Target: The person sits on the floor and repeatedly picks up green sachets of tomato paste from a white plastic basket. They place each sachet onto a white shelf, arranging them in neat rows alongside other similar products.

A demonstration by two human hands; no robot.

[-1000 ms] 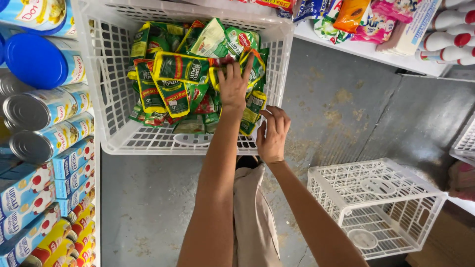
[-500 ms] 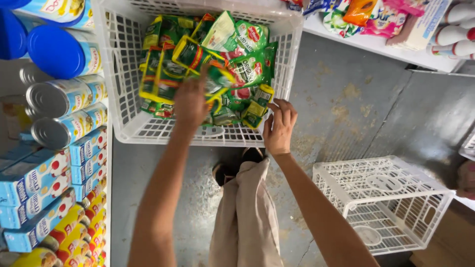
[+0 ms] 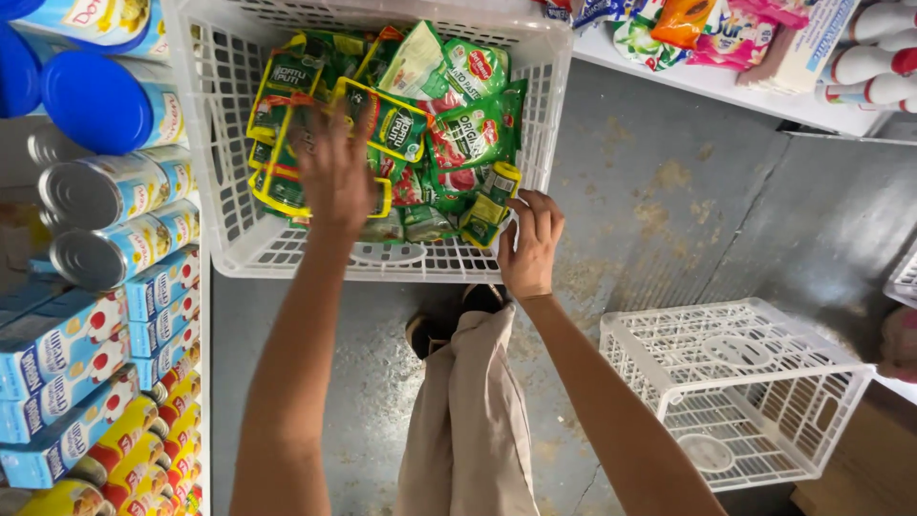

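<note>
A white basket (image 3: 239,250) in the upper middle of the frame is gripped at its near rim by the right hand (image 3: 530,247), fingers clenched. The left hand (image 3: 336,172) lies spread on green sachets (image 3: 382,134) inside, grasping none. The basket is full; nothing appears removed yet.

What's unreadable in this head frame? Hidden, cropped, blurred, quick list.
- Left hand: palm faces down on the packets in the white basket, so any grip is hidden.
- Right hand: fingers hook over the basket's rim; their tips are out of sight.
- Lower layers of packets: covered by the top ones.
- Empty crate on the floor: intact, but what lies under it is unclear.
- Shelf goods upper right: cut off by the top edge.
</note>
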